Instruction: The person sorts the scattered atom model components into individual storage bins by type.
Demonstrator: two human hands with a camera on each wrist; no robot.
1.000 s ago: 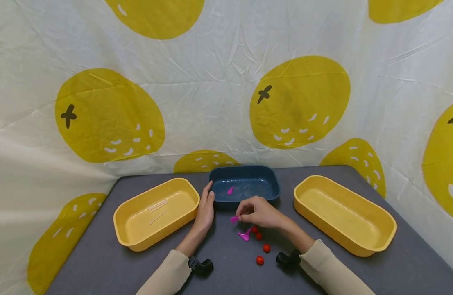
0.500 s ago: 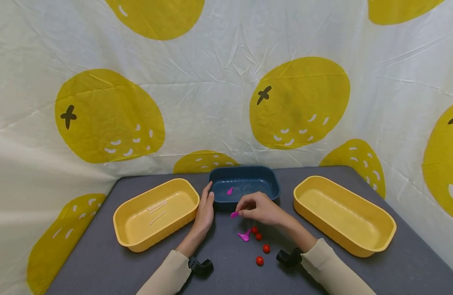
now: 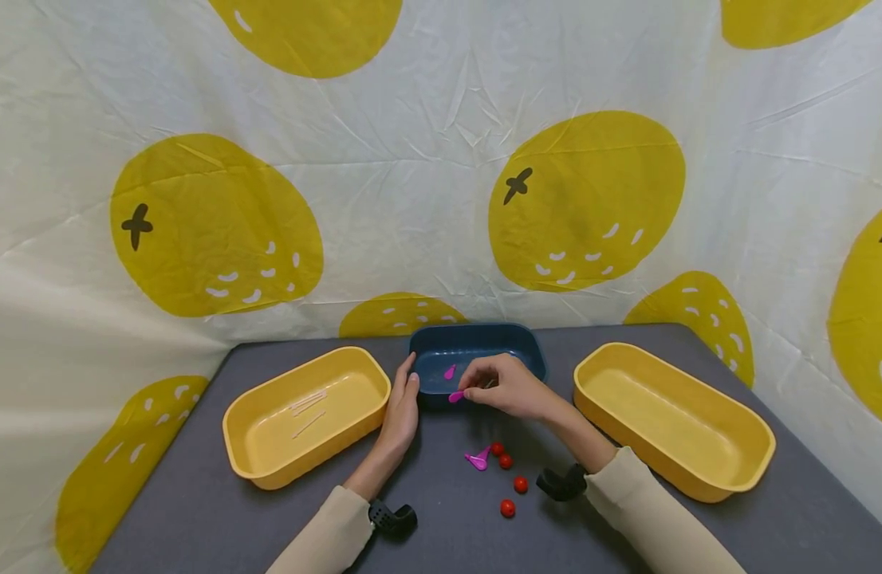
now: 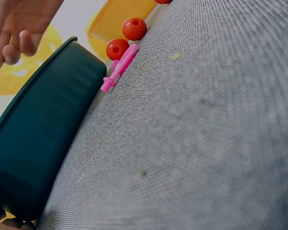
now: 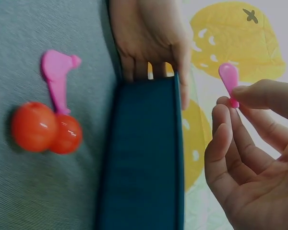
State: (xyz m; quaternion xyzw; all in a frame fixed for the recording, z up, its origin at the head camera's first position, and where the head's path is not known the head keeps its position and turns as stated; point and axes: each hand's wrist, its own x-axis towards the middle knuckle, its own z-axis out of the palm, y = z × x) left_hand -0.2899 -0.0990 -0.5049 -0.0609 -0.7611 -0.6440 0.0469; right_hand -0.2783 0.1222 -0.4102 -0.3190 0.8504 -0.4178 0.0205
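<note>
Above the near rim of the blue tub point(image 3: 455, 339): our right hand point(image 3: 505, 387) pinches a small pink piece point(image 5: 228, 76) between thumb and fingertips, its rounded end sticking out beyond them.
Left hand point(image 3: 400, 414): we rest it against the left end of the blue tub, fingers straight and holding nothing, in the gap beside the left yellow tub point(image 3: 269, 434).
Floor of the blue tub: we see a second pink piece point(image 3: 450, 371) lying flat, left of our right hand.
Pink on the table point(image 3: 441, 550): a pink shape point(image 3: 478, 458) lies in front of the blue tub; whether it is one piece or two overlapping, we cannot tell.
Red balls point(image 3: 521, 485): we count four, two side by side just beside that pink shape, two nearer to us; the left wrist view shows holes in some.
Pale sticks point(image 3: 308, 414): a few thin ones lie in the left yellow tub, one slightly apart.
Right yellow tub point(image 3: 671, 414): it stands slanted beyond our right forearm.
Wrists: we wear black bands point(image 3: 561, 483) below beige sleeves point(image 3: 663, 510).
Backdrop: white cloth point(image 3: 412, 215) printed with big yellow fruit.
</note>
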